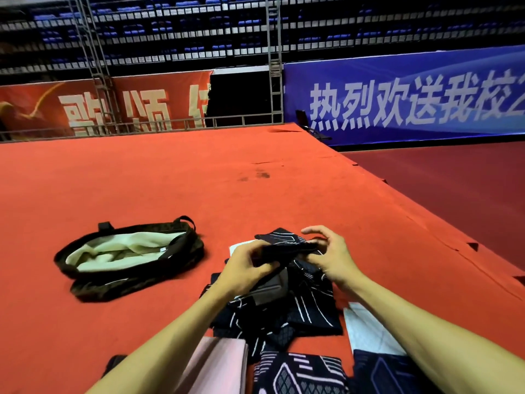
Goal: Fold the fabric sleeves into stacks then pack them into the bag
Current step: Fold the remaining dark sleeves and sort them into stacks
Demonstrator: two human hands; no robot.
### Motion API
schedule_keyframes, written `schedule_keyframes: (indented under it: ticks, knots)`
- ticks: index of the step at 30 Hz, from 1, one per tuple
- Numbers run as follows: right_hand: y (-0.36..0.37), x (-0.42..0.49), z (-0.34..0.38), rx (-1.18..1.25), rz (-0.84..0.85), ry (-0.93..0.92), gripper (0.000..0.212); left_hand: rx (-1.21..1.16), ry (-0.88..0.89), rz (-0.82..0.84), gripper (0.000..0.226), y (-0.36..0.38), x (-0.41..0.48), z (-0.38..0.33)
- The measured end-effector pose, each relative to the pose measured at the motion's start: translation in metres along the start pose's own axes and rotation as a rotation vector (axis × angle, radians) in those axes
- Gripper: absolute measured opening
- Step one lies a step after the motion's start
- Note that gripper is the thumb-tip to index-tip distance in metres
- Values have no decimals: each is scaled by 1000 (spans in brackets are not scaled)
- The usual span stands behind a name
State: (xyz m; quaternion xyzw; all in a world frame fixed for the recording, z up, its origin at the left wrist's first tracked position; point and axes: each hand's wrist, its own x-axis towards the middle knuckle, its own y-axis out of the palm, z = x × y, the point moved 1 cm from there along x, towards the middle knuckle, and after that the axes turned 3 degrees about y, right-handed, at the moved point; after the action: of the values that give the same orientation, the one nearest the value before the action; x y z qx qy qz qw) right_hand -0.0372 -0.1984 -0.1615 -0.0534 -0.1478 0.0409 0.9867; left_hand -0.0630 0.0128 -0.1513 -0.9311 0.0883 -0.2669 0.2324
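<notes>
A dark navy sleeve with white line pattern [287, 245] is held just above a pile of similar dark sleeves [309, 311] on the red carpet. My left hand [244, 268] grips its left end, fingers curled round the fabric. My right hand [329, 254] pinches its right end, index finger raised. A dark bag with pale green lining [127, 257] lies open to the left of the pile, apart from both hands. A pink sleeve [218, 365] and a white one [366, 331] lie near the bottom edge.
The red carpeted platform [199, 180] stretches ahead and ends in a stepped edge on the right, with a darker floor [454, 189] below. Banners, metal scaffolding and stadium seating stand at the back. More patterned sleeves [301, 373] lie nearest me.
</notes>
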Motion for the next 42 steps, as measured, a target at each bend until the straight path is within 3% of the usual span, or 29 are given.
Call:
schedule_keyframes:
  ticks: [2, 6, 10, 14, 22, 28, 33, 36, 39, 42]
  knots:
    - [-2, -9, 27, -41, 9, -85, 49, -69, 30, -78, 18, -9, -3, -21]
    - [-7, -14, 93, 88, 28, -194, 55, -291, 107, -158, 20, -38, 3, -71]
    - [0, 3, 119, 238, 72, -148, 56, -566, 75, -211, 19, -56, 24, -89]
    - [17, 27, 73, 217, 35, 12, 53, -616, -124, -207, 20, -45, 39, -44]
    - [25, 51, -50, -56, -18, 287, 60, -292, -519, -163, 21, 1, 45, 82]
    - [25, 59, -69, 0, -54, 342, 61, -442, -593, -263, 19, 5, 51, 95]
    - [28, 57, -37, 112, -51, 290, 54, -450, -473, -324, 24, -6, 53, 79]
    - [24, 47, -6, 69, -30, 127, 44, -449, -300, -294, 28, -24, 48, 49]
    - [18, 26, 23, -19, 2, -81, 33, -338, -128, -204, 29, -41, 25, 16]
    - [13, -11, 31, -163, 140, -160, 29, -211, -29, -15, 32, -46, -11, -2]
